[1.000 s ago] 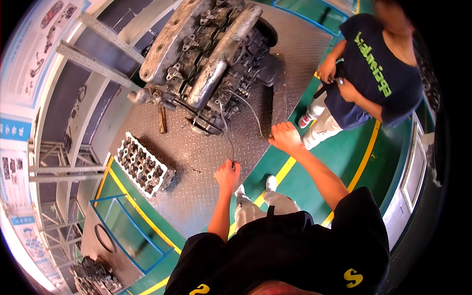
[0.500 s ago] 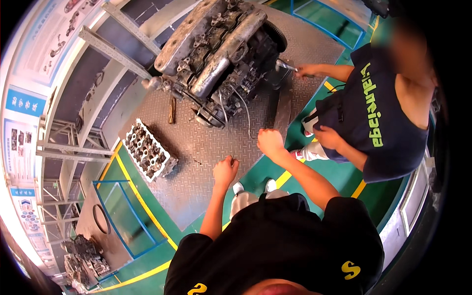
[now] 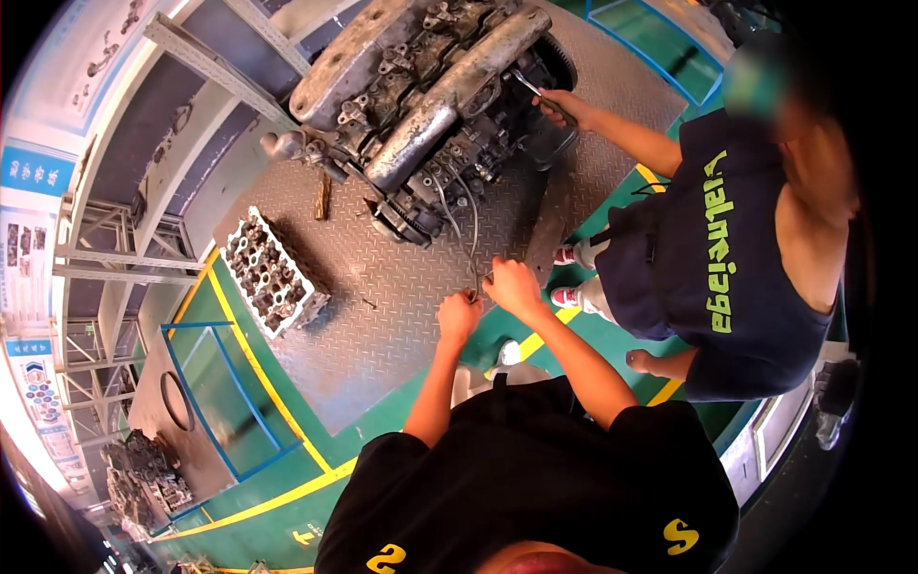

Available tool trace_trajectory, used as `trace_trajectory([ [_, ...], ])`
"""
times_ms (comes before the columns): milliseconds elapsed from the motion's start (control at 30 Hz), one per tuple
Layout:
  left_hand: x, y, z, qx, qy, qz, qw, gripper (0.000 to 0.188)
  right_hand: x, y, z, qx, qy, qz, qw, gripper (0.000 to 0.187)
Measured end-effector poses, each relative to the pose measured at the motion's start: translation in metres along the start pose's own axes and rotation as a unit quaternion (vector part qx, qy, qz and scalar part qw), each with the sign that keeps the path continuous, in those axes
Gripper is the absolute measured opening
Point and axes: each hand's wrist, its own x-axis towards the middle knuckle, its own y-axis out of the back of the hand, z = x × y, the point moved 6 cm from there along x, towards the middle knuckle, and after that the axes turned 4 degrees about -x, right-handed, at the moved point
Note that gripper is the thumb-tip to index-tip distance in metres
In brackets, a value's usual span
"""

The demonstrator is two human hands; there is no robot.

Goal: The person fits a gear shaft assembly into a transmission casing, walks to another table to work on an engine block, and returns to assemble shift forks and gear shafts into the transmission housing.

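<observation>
Two wires [image 3: 475,222] run from the far engine [image 3: 411,143] to the left hand [image 3: 460,315] and right hand [image 3: 513,285], whose fingers look clamped on their ends. A sharp tug could kink them.

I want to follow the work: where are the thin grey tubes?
In the head view, near the centre, the thin grey tubes run from the engine above to the person's hands below, right of the white-edged metal block.

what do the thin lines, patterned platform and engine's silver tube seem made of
Thin lines: possibly metal; greyish, smooth, curved, though plastic isn't ruled out. Patterned platform: likely metal, from raised tread and dull sheen. Silver tube: probably metal, given bright highlights and blotchy staining.
</observation>
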Motion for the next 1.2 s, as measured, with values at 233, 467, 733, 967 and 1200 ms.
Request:
trace_trajectory([
  [233, 0.016, -0.004, 0.003, 0.024, -0.017, 0.083, 0.996, 0.019, 0.015, -0.019, 0.007, -0.005, 0.035, 0.051, 0.998, 0.027],
  [467, 0.017, -0.004, 0.011, 0.049, -0.04, 0.062, 0.996, 0.016, 0.033, -0.041, 0.012, -0.003, 0.013, 0.106, 0.994, 0.02],
  [733, -0.032, 0.028, 0.035, 0.047, -0.008, -0.005, 0.999, 0.027, 0.018, -0.018, 0.014, -0.005, -0.001, 0.05, 0.999, 0.026],
  [967, -0.001, 0.06, -0.008, 0.14, 0.069, 0.041, 0.987, 0.029, 0.023, 0.002, 0.041, -0.068, 0.022, 0.103, 0.992, 0.031],
  [1200, 0.042, 0.066, -0.029, 0.168, -0.015, -0.007, 0.986, 0.028, 0.039, 0.016, 0.056, -0.032, 0.069, 0.115, 0.99, 0.03],
])
